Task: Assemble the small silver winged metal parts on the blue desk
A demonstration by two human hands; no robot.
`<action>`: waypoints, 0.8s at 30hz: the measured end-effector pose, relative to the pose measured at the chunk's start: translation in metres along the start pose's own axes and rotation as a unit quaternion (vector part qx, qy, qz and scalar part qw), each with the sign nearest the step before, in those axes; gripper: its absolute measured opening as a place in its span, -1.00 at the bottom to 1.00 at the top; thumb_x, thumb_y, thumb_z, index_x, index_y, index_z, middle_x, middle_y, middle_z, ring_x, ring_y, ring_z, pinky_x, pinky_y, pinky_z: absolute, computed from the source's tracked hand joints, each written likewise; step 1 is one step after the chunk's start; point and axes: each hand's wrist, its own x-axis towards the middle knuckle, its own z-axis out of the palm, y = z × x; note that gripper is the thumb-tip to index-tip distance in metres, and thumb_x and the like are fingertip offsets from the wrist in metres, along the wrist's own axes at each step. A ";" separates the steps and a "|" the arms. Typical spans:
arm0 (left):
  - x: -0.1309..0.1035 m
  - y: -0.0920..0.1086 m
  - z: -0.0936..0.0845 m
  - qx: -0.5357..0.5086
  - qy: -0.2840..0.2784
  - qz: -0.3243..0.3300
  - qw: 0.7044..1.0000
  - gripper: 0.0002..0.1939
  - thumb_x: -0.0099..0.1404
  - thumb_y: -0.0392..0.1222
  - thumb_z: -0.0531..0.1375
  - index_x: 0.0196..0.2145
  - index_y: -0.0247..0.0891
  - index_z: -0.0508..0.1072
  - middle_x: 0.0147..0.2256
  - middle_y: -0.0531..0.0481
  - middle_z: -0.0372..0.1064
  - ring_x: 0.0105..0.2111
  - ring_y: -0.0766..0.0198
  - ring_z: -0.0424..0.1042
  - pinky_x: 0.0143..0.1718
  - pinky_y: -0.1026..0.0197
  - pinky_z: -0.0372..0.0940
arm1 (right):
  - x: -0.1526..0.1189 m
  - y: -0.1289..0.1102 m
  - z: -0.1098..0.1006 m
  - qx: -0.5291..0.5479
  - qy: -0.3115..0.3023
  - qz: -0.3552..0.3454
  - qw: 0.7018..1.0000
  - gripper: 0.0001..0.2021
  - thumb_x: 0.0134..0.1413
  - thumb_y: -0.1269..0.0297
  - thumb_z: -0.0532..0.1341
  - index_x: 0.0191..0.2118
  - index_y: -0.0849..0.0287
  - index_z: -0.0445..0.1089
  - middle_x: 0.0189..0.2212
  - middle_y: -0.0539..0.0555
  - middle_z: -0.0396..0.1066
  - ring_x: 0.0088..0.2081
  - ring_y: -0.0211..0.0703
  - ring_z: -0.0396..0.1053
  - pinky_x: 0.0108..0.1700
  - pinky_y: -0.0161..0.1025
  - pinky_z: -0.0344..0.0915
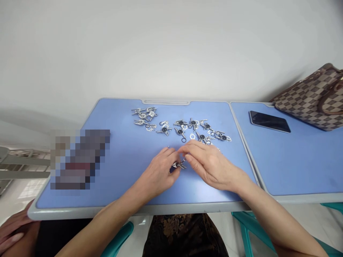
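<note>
My left hand [162, 167] is closed round a small metal fitting [181, 165], whose silvery end shows between thumb and fingers. My right hand [209, 162] meets it from the right with thumb and forefinger pinched; a tiny bit of metal shows at those fingertips, too small to name. Beyond the hands lie several metal fittings with round black discs [202, 137], among flat oval gaskets [192, 136] and dark rings [183, 140]. Farther left, a cluster of silvery metal pieces [142, 115] lies without visible black discs. My fingers partly hide the held fitting.
The blue table [120, 160] stands against a white wall. A blurred dark object [83, 159] lies at its left. On the adjoining table are a phone [269, 121] and a checkered bag [311, 100]. Another person's hand [13, 228] rests at lower left; green stools [249, 228] stand below.
</note>
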 end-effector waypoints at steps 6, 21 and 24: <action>-0.001 -0.001 0.001 -0.001 0.014 0.006 1.000 -0.83 0.24 -0.42 0.07 -0.27 -0.21 0.35 -0.33 0.00 0.32 -0.28 0.17 0.27 -0.24 0.10 0.26 | 0.001 0.007 0.012 0.009 0.086 -0.045 0.995 -0.76 0.38 0.26 0.04 -0.10 0.22 0.42 -0.34 0.08 0.45 -0.35 -0.24 0.37 -0.34 -0.30 0.30; 0.001 -0.001 -0.002 0.002 -0.009 -0.003 1.000 -0.88 0.25 -0.40 0.09 -0.30 -0.24 0.36 -0.33 -0.01 0.32 -0.28 0.16 0.29 -0.21 0.10 0.26 | 0.002 0.013 0.028 -0.083 0.176 -0.023 0.981 -0.74 0.37 0.22 0.06 -0.30 0.20 0.39 -0.57 -0.05 0.44 -0.59 -0.33 0.31 -0.52 -0.34 0.14; 0.000 -0.002 -0.002 -0.002 -0.005 -0.002 1.000 -0.86 0.24 -0.41 0.09 -0.28 -0.24 0.37 -0.30 -0.03 0.34 -0.25 0.14 0.30 -0.18 0.09 0.26 | 0.001 0.010 0.019 -0.028 0.126 -0.032 0.991 -0.80 0.38 0.30 0.04 -0.13 0.19 0.39 -0.35 0.02 0.54 -0.43 -0.30 0.42 -0.37 -0.34 0.25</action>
